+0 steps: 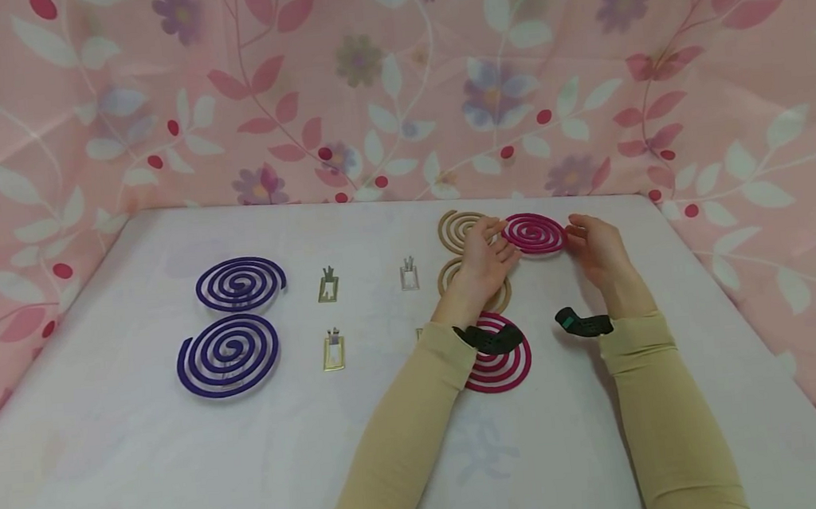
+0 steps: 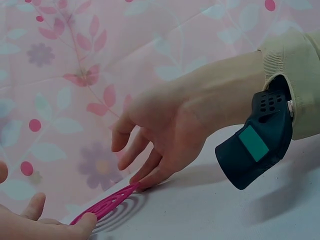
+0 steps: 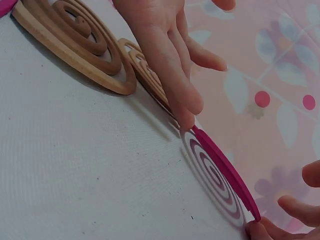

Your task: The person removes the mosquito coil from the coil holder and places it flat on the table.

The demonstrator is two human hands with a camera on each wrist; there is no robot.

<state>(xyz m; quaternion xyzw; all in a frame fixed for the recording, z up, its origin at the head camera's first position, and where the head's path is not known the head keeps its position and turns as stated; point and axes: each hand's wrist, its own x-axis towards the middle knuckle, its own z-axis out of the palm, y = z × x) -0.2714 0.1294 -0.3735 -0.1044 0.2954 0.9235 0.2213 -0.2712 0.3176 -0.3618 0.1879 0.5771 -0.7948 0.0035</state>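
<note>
Nearest, the front of the white surface (image 1: 181, 480) is wide and bare, so there is lots of room to move. Next, the near pink coil (image 1: 497, 378) lies flat, partly hidden under the left arm and its black wrist camera (image 1: 490, 338). Off to the left are two purple coils (image 1: 228, 350), and little metal pieces (image 1: 333, 342) lie in the middle with bare gaps around them. Then come two tan coils (image 1: 461, 229), one behind the other, with the left hand (image 1: 477, 269) reaching over them. The right hand (image 1: 598, 251) is across from it, with open room between it and the slanting right edge. Between the hands is the far pink coil (image 1: 533, 233), just beside the back tan coil. Each hand pinches its rim with thumb and finger, and the other fingers are loose and a bit spread. Its shadow shows below, so the step looks like holding it up off the surface. I think the next move calls for both hands to stay even, so the thin coil does not bend or bump the tan one. The back edge is near, and the flowery cloth (image 1: 395, 88) stands behind it, so there is little room that way.
</note>
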